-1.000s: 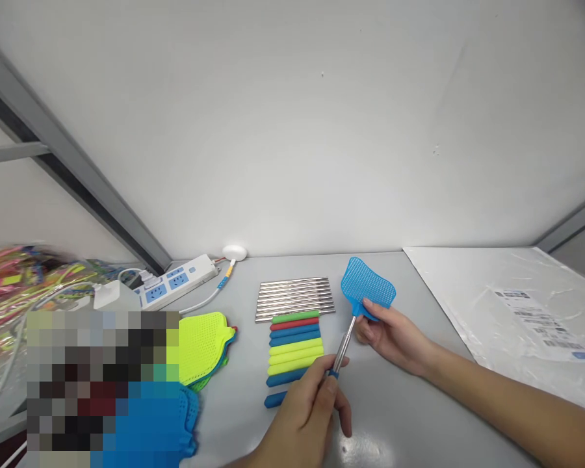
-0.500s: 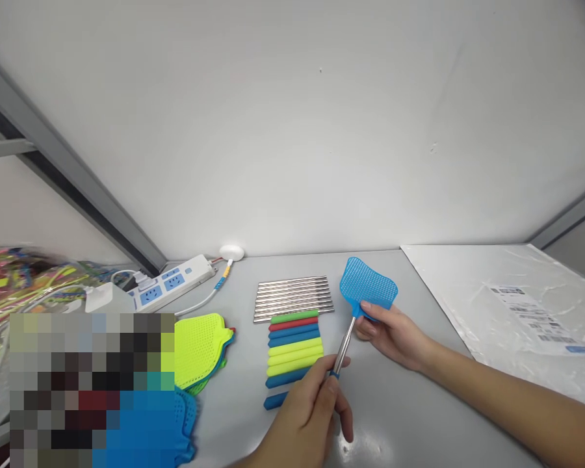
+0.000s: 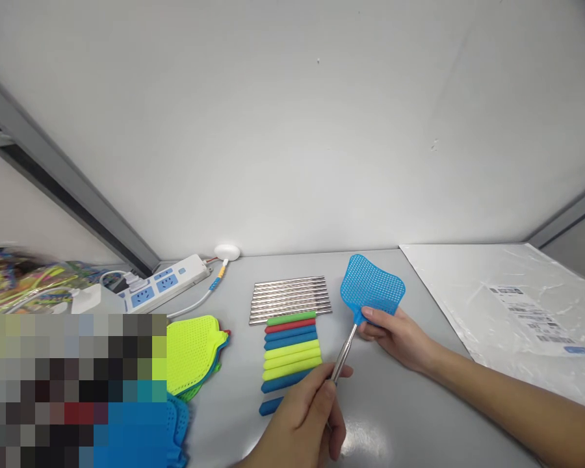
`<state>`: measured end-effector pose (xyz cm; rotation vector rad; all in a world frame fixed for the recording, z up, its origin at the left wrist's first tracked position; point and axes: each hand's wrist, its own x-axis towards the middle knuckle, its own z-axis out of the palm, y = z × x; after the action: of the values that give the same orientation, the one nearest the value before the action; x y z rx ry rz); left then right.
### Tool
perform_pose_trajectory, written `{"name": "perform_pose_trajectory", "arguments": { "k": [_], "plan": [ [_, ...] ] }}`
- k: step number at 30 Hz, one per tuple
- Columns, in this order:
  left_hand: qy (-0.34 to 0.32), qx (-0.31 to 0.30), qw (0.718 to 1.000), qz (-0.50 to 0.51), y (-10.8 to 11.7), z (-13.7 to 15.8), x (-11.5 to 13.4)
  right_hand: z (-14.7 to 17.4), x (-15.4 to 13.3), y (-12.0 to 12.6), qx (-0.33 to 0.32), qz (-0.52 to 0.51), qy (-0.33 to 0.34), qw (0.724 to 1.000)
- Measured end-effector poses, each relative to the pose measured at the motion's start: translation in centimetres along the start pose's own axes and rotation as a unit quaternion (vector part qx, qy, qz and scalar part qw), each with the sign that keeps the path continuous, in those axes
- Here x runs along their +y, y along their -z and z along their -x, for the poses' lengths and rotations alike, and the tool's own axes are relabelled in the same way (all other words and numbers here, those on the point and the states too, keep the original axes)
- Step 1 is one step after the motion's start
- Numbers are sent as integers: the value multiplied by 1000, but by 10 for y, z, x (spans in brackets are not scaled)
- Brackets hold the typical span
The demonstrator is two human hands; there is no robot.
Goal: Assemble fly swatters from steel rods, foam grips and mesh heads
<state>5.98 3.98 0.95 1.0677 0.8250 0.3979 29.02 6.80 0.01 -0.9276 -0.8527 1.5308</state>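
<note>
Blue mesh head [image 3: 372, 286]: held up at the right of the metal rods [image 3: 290, 299], which lie side by side on the grey table [image 3: 404, 426]; its neck points down toward the person.
Right hand [image 3: 404, 338]: closed in a pinch, thumb on the near face of the mesh by the neck, fingers behind.
Metal rod [image 3: 344, 354]: slants from the neck of the mesh head down into the other hand; upper end meets the neck, depth of fit cannot be told.
Left hand [image 3: 305, 416]: curled around the rod's lower part, thumb and forefinger pressed against it, remaining fingers loosely bent; what the palm covers is hidden.
Coloured sleeves [image 3: 291, 368]: green, red, blue and yellow, laid in a row just nearer than the rods; the nearest blue one is partly behind the left hand.
Mesh head piles: yellow heads [image 3: 190, 354] and blue heads [image 3: 176, 426], at the left, partly masked by pixelation.
Join in hand: judged to be the seating or checking of head on rod; soundness not confirmed.
Next move: judged to call for a firm hold on both parts, neck and rod in line, with pressure kept off the thin mesh.
</note>
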Motion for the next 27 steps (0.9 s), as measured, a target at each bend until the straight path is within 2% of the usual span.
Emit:
{"name": "perform_pose_trajectory", "arguments": {
  "k": [4, 12, 17, 23, 27],
  "plan": [
    [8, -3, 1000, 22, 1, -1, 0, 3, -3, 2, 8, 56, 3, 998],
    [-11, -5, 1000, 18, -5, 2, 9, 8, -3, -6, -26, 112, -3, 993],
    [-40, -11, 999, -24, -8, 5, 16, 15, -8, -7, -19, 140, -22, 990],
    [-59, -10, 993, -100, -4, 6, 22, 17, -12, -15, -12, 105, -41, 994],
    [-57, 19, 989, -132, -1, 4, 32, 11, -9, -19, -4, 70, -68, 995]
  ]
}}
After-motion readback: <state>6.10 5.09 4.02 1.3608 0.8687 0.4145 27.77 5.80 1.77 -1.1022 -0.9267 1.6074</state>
